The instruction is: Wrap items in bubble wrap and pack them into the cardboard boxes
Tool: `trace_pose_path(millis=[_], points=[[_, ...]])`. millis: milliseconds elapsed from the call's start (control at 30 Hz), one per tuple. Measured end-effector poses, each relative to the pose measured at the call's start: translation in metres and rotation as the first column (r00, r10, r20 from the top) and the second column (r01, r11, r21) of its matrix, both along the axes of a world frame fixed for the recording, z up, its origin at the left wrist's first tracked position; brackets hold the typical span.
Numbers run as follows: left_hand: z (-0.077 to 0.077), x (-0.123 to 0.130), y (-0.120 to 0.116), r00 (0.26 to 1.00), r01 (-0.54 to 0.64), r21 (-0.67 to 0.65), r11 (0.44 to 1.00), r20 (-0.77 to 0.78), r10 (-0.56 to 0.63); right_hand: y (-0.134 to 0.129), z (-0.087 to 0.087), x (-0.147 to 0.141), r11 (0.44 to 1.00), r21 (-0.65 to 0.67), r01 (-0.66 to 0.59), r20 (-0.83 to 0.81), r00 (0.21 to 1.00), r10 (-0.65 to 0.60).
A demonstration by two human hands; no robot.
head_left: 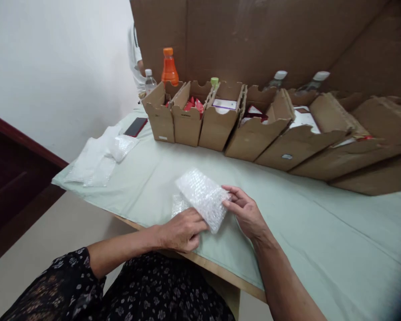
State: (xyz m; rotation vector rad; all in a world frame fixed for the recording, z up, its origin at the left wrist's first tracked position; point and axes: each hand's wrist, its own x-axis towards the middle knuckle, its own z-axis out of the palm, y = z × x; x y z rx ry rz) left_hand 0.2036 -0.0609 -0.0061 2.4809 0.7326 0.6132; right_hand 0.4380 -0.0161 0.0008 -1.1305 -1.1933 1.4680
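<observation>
In hand, just in from the front edge of the bench (294, 209) and about midway along it: bubble-wrap piece (202, 194). Pinched at its right edge between thumb and fingers of the right hand (247, 214). At its lower left edge, left hand (183, 229) with fingers curled inward; impossible to confirm a grip there, with fingertips out of sight. Partly covered beneath: more bubble wrap (178, 206), flap or separate sheet, unclear which. Near left corner: loose bubble-wrap sheets (93, 156). Along back edge: cardboard boxes (187, 129).

Judged very light, soft and springy, slightly slick on the film side. Likely to flex rather than hold shape; easy to dent. Impossible to discern any contents. Best taken by opposite edges or corners, with light thumb-and-finger pressure.
</observation>
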Motion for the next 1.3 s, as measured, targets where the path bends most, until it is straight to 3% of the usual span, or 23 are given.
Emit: trace_pose_path(millis=[100,200,267,333,400,467,533,600,700,833,1000,1133,1300], points=[[0.011,0.002,0.0,0.97,-0.121,-0.296,0.947,0.167,0.176,0.0,0.002,0.001,0.997,0.019,0.078,-0.124,0.989,-0.075],[0.012,0.01,0.005,0.903,-0.205,-0.559,0.803,0.209,0.376,0.0,0.0,0.001,0.996,0.04,0.085,-0.11,0.991,-0.08],[0.008,0.02,0.01,0.844,-0.229,-0.643,0.73,0.243,0.479,0.0,-0.001,0.0,0.997,0.042,0.064,-0.07,0.996,-0.061],[0.005,0.032,0.014,0.786,-0.256,-0.661,0.705,0.282,0.55,-0.001,-0.003,-0.001,0.998,0.037,0.044,-0.04,0.998,-0.043],[0.005,0.043,0.017,0.751,-0.304,-0.6,0.74,0.327,0.573,0.0,-0.006,0.0,0.999,0.028,0.047,-0.028,0.999,-0.046],[0.007,0.05,0.018,0.751,-0.363,-0.431,0.826,0.389,0.533,0.003,-0.007,0.003,0.998,0.021,0.067,-0.018,0.998,-0.067],[0.01,0.057,0.017,0.798,-0.397,-0.182,0.9,0.416,0.436,0.006,-0.006,0.012,0.991,0.045,0.127,-0.003,0.992,-0.127],[0.01,0.064,0.016,0.861,-0.376,0.046,0.926,0.387,0.33,0.009,-0.001,0.027,0.969,0.082,0.234,0.007,0.972,-0.235],[0.006,0.077,0.013,0.941,-0.27,0.205,0.941,0.262,0.213,0.007,0.012,0.058,0.912,0.105,0.397,-0.041,0.918,-0.395],[-0.002,0.094,0.008,0.994,-0.077,0.17,0.982,0.087,0.063,-0.002,0.026,0.093,0.927,0.066,0.369,-0.065,0.929,-0.365],[-0.009,0.092,0.004,0.994,0.103,0.018,0.995,0.047,-0.104,-0.003,0.016,0.094,0.944,0.034,0.327,0.164,0.93,-0.328],[-0.008,0.083,0.004,0.988,0.063,-0.09,0.994,0.149,-0.049,0.0,0.006,0.087,0.953,0.042,0.301,0.315,0.901,-0.299],[-0.002,0.077,0.014,0.965,-0.083,-0.193,0.978,0.228,0.127,-0.002,0.008,0.083,0.962,0.078,0.261,0.267,0.924,-0.272]])
